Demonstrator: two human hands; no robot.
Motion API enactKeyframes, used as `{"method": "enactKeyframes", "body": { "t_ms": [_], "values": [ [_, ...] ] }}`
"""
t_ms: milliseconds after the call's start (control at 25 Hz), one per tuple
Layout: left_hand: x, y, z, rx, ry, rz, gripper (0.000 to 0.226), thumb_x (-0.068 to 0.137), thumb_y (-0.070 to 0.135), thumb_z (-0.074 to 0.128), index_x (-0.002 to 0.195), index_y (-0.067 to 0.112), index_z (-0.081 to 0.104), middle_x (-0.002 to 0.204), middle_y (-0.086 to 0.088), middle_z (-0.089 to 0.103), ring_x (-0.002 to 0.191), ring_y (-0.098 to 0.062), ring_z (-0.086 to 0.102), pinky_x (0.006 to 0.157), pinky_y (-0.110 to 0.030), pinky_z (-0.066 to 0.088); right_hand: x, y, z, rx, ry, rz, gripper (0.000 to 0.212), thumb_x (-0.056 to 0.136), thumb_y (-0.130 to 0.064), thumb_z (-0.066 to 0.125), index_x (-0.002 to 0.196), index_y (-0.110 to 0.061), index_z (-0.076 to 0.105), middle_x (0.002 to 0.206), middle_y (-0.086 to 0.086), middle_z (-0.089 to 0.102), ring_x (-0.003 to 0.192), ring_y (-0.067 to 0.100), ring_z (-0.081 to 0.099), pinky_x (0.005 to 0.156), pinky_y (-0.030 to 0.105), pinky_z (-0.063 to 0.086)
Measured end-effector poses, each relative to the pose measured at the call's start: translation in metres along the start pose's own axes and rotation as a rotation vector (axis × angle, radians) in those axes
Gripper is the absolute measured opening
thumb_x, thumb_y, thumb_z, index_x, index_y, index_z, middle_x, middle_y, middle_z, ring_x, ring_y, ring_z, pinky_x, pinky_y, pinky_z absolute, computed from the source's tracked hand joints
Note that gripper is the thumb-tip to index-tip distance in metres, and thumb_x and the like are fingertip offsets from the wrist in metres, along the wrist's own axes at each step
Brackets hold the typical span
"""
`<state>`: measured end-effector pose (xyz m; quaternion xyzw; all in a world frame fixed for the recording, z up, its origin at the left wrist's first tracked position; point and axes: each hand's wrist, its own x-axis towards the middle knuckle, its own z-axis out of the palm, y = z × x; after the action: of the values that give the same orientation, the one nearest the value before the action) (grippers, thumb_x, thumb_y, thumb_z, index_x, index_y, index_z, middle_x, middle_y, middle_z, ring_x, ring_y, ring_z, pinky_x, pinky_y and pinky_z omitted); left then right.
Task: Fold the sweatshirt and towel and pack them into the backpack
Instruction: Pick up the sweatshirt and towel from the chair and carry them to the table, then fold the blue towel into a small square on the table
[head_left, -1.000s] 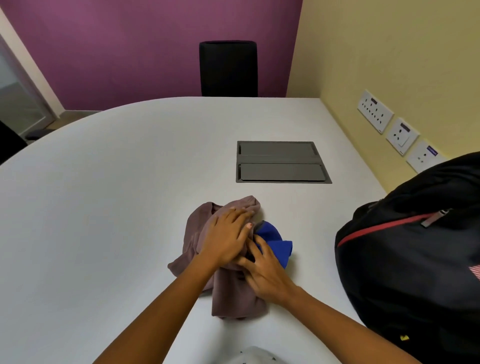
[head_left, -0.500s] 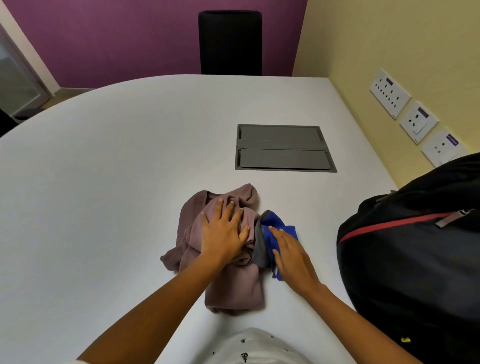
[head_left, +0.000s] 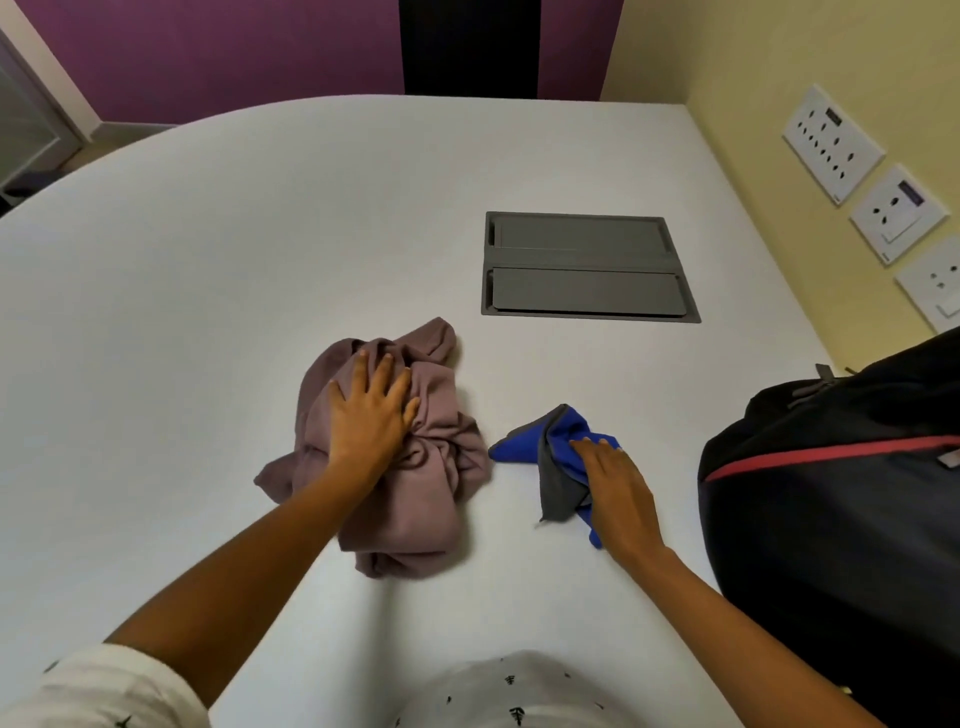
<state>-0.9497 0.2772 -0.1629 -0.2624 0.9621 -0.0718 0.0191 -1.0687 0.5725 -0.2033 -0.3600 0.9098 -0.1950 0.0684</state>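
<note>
A crumpled mauve sweatshirt (head_left: 415, 493) lies in a heap on the white table (head_left: 208, 312). My left hand (head_left: 371, 415) presses flat on top of it, fingers spread. To its right lies a small blue and grey towel (head_left: 556, 452), bunched up and apart from the sweatshirt. My right hand (head_left: 618, 488) rests on the towel's right side, fingers extended over the cloth. A black backpack (head_left: 841, 519) with a red stripe stands at the right edge of the table, close to my right forearm.
A grey cable hatch (head_left: 587, 267) is set into the table beyond the clothes. Wall sockets (head_left: 831, 143) line the yellow wall on the right. A black chair (head_left: 467, 47) stands at the table's far end.
My right hand has dragged the towel rightwards, out from against the sweatshirt, leaving a gap between them. My left hand has stayed pressed on the sweatshirt.
</note>
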Motion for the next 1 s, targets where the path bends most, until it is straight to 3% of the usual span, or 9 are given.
{"method": "enactKeyframes", "body": {
  "t_ms": [80, 240, 360, 400, 480, 520, 600, 800, 1000],
  "values": [
    [0.017, -0.035, 0.001, -0.004, 0.003, -0.065, 0.053, 0.100, 0.045, 0.026, 0.149, 0.026, 0.025, 0.159, -0.006, 0.015, 0.147, -0.033, 0.003, 0.114, -0.058, 0.013, 0.003, 0.001, 0.010, -0.043, -0.069, 0.030, 0.092, 0.033, 0.009, 0.091, 0.120, 0.004, 0.060, 0.117, 0.023, 0.064, 0.108, 0.043, 0.062, 0.083, 0.048, 0.054],
    [0.045, -0.066, -0.008, -0.062, 0.064, -0.186, 0.050, 0.097, 0.027, 0.045, 0.146, 0.017, 0.034, 0.155, -0.012, 0.027, 0.146, -0.033, 0.009, 0.116, -0.056, 0.005, 0.008, -0.006, 0.018, -0.087, -0.131, -0.008, 0.089, 0.037, 0.011, 0.091, 0.120, 0.005, 0.060, 0.119, 0.025, 0.063, 0.108, 0.045, 0.061, 0.081, 0.050, 0.055],
    [0.035, -0.054, -0.006, -0.157, 0.223, -0.147, 0.049, 0.099, 0.039, 0.033, 0.140, 0.014, 0.045, 0.147, -0.013, 0.041, 0.142, -0.033, 0.024, 0.116, -0.053, 0.002, 0.014, -0.017, 0.021, -0.075, -0.168, -0.018, 0.088, 0.045, 0.000, 0.093, 0.125, 0.005, 0.056, 0.127, 0.027, 0.057, 0.114, 0.047, 0.057, 0.084, 0.056, 0.053],
    [0.026, -0.051, -0.001, -0.130, 0.233, -0.109, 0.054, 0.098, 0.046, 0.032, 0.141, 0.017, 0.044, 0.148, -0.012, 0.041, 0.142, -0.033, 0.025, 0.115, -0.051, -0.003, 0.016, -0.020, 0.024, -0.075, -0.156, -0.040, 0.076, 0.061, -0.008, 0.088, 0.128, 0.005, 0.054, 0.131, 0.027, 0.054, 0.119, 0.048, 0.053, 0.087, 0.058, 0.051],
    [0.015, -0.056, 0.011, -0.061, 0.220, -0.054, 0.063, 0.094, 0.056, 0.038, 0.147, 0.023, 0.035, 0.152, -0.011, 0.034, 0.143, -0.034, 0.021, 0.115, -0.050, -0.008, 0.018, -0.027, 0.030, -0.124, -0.105, -0.059, 0.052, 0.095, -0.034, 0.052, 0.133, 0.001, 0.051, 0.138, 0.025, 0.050, 0.126, 0.044, 0.047, 0.099, 0.056, 0.043],
    [0.015, -0.064, 0.014, -0.048, 0.189, -0.061, 0.065, 0.093, 0.057, 0.040, 0.148, 0.024, 0.033, 0.153, -0.011, 0.031, 0.144, -0.034, 0.018, 0.115, -0.051, -0.008, 0.020, -0.030, 0.031, -0.139, -0.143, -0.036, 0.059, 0.100, -0.045, 0.031, 0.134, 0.000, 0.050, 0.139, 0.024, 0.049, 0.128, 0.042, 0.045, 0.103, 0.052, 0.037],
    [0.024, -0.085, 0.017, -0.044, 0.152, -0.109, 0.065, 0.092, 0.056, 0.042, 0.148, 0.026, 0.032, 0.155, -0.012, 0.028, 0.145, -0.035, 0.014, 0.114, -0.054, -0.006, 0.020, -0.031, 0.038, -0.173, -0.167, -0.011, 0.072, 0.100, -0.053, 0.012, 0.138, -0.002, 0.046, 0.142, 0.023, 0.045, 0.134, 0.039, 0.039, 0.105, 0.047, 0.030],
    [0.036, -0.139, 0.023, -0.075, 0.090, -0.286, 0.063, 0.092, 0.048, 0.051, 0.148, 0.025, 0.032, 0.156, -0.012, 0.023, 0.146, -0.036, 0.005, 0.113, -0.058, -0.009, 0.013, -0.020, 0.050, -0.234, -0.125, -0.083, 0.069, 0.100, -0.055, 0.009, 0.149, -0.009, 0.024, 0.155, 0.016, 0.024, 0.142, 0.033, 0.015, 0.113, 0.047, 0.025],
    [0.024, -0.125, 0.028, -0.221, 0.244, -0.286, 0.063, 0.089, 0.023, 0.060, 0.145, 0.008, 0.035, 0.152, -0.022, 0.029, 0.144, -0.041, 0.011, 0.115, -0.052, -0.004, 0.011, -0.022, 0.056, -0.246, -0.170, -0.050, 0.072, 0.099, -0.058, 0.009, 0.151, -0.009, 0.018, 0.157, 0.019, 0.016, 0.147, 0.032, 0.003, 0.117, 0.042, 0.005]
  ]
}}
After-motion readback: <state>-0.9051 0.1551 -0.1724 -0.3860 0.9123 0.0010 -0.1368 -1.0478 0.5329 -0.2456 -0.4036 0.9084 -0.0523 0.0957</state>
